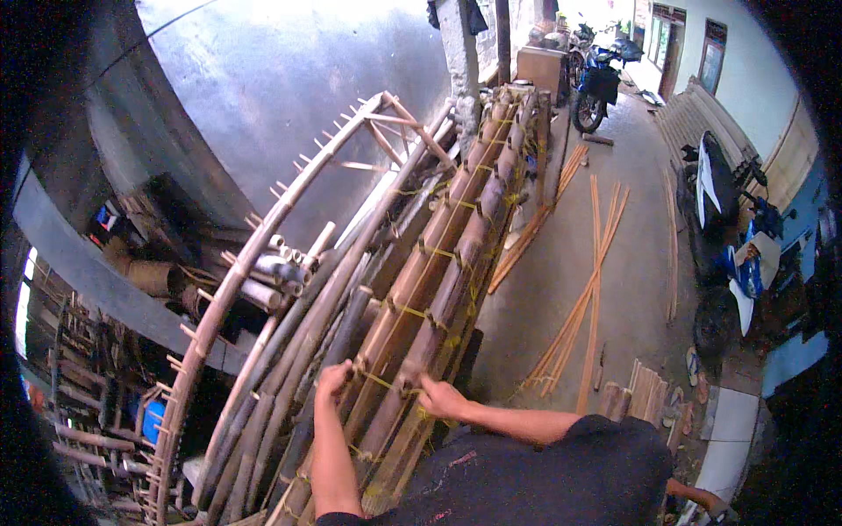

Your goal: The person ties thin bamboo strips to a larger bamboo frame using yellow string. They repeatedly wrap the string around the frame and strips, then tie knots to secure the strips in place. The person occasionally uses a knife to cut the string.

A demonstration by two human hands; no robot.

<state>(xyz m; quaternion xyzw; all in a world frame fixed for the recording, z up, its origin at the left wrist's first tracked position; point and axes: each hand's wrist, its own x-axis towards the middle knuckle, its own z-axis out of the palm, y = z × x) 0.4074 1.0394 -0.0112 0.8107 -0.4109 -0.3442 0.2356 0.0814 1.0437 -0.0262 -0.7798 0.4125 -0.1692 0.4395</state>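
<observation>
Two long brown bamboo poles (445, 230) run side by side away from me, crossed at intervals by yellow cord (410, 309) with short dark pegs along it. My left hand (332, 384) is closed at the outer edge of the left pole, its fingers at the end of one yellow cord. That cord stretches over the poles toward my right hand (444, 398). On the right pole, beside a dark peg, the fingers of my right hand are curled in; what they pinch, if anything, is hidden.
A curved bamboo frame with pegs (230, 282) rises at left beside stacked poles (306, 340). Thin orange-brown strips (586, 294) cross on the concrete floor (532, 321). A motorcycle (741, 250) stands at right, another (599, 83) farther back. A bare limb (695, 493) shows at lower right.
</observation>
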